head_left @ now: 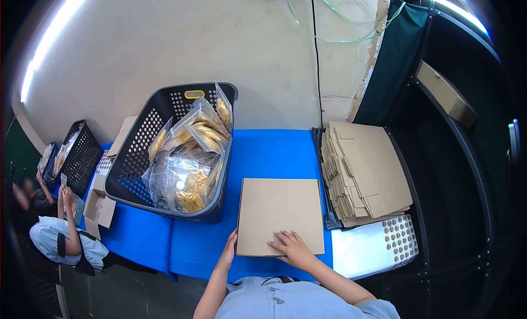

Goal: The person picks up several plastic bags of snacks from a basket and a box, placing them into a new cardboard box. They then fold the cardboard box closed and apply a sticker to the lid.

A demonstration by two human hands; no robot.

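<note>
A closed brown cardboard box (281,212) rests on the blue tablecloth right in front of me. My right hand (293,250) lies on its lid near the front edge, palm down with the fingers spread. Against the left side of the box, near its front corner, is my left hand (228,250); its fingers are stretched along the wall and partly hidden. Neither hand is wrapped around anything.
Left of the box, a black basket (125,179) holds several clear bags of golden pieces (192,184). To the right lie stacked flattened cartons (379,171) and a white sheet with brown round stickers (359,250). Another person (66,239) works at far left beside an open carton (100,208).
</note>
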